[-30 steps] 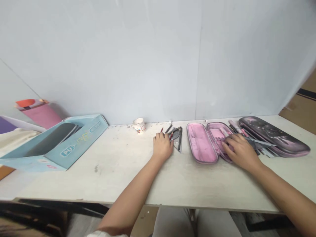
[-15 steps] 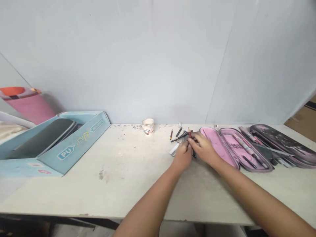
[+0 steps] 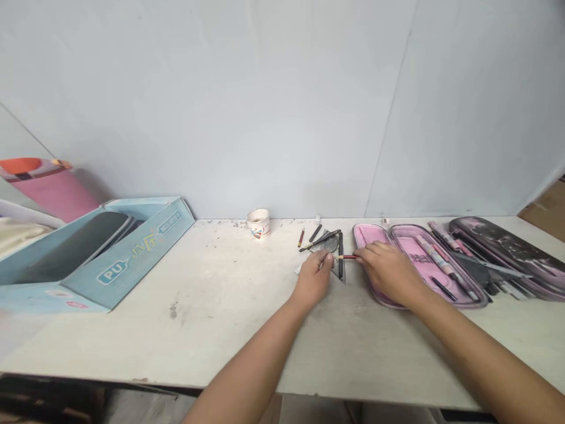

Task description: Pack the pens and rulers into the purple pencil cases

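A red pencil (image 3: pixel 348 257) lies level between my hands, its pale sharpened end toward the left. My right hand (image 3: pixel 386 271) grips the pencil's other end, above the left half of an open pink pencil case (image 3: pixel 373 235). Close to the point, my left hand (image 3: pixel 314 275) is closed in a pinch; whatever is in its fingers is hidden. Just behind lie a clear set square (image 3: pixel 343 280), a black pen (image 3: pixel 341 259), a thin dark pencil (image 3: pixel 320 241), a short black stick (image 3: pixel 315 232) and a short red pencil (image 3: pixel 301 237). A ruler is partly covered by my left hand.
Pens (image 3: pixel 445 262) lie in the pink case's right half. A dark patterned pencil case (image 3: pixel 507 250) stands at the far right. A paper cup (image 3: pixel 258 224) is near the wall. On the left, a blue box (image 3: pixel 132 265) holds a dark case (image 3: pixel 79 247), with a pink container (image 3: pixel 57 188) behind.
My hands have moved apart. The red pencil has gone from upright to level, with my right hand at its far end. The set square and black pen have come into sight.
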A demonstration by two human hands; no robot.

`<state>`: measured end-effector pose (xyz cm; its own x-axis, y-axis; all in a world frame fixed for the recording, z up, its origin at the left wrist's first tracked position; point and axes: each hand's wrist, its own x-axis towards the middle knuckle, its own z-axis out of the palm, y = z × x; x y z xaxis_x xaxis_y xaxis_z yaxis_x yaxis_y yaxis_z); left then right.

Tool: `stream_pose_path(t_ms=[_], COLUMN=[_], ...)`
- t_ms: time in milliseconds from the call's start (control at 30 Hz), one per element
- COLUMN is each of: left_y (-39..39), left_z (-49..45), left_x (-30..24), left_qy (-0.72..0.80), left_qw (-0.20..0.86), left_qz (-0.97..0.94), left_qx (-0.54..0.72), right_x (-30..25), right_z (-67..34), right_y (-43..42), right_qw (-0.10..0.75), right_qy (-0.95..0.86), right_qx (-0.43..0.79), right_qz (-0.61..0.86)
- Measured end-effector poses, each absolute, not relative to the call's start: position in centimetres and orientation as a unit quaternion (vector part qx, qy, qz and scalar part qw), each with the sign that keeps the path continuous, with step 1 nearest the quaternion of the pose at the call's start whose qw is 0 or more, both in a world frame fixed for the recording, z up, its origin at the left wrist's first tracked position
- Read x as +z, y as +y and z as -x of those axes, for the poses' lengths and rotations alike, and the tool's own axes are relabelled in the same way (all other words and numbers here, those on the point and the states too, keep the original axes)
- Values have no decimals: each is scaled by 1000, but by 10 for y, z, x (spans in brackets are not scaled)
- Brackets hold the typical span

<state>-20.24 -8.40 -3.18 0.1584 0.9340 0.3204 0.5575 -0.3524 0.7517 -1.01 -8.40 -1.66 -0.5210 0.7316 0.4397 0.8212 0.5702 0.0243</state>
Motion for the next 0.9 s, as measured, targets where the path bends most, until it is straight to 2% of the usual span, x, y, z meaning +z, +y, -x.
stream_pose_path(t_ms=[133,267,467,633,733,833,900], left_y=[-52,3,73,82,57,16,-10], left_z=[213,217,202,189,180,172,169], left_x=[-17,1,-4,0,9,16,19], left_qy=[581,656,734,724,662,542,496], left_qw=[142,46,27,43,137,369,423], left_qz=[-740,-729,-665,-673,-709,-695,-687], left_qx=[308,191,133,146,201,294,321], right_x=[-29,-34,-29,-26,-27,-31,-33], right_z=[-15,-22,-23,-27,-28,-26,-24], right_y=[-77,-70,-63,-59,-58,-58,-60], right_qw=[213,241,272,301,320,335,339], right_qy=[-831,-824,-819,-796,-774,-762,-764], right_qx=[-181,-194,-192,-181,-173,-161,-154], right_qz=[481,474,467,493,518,530,527])
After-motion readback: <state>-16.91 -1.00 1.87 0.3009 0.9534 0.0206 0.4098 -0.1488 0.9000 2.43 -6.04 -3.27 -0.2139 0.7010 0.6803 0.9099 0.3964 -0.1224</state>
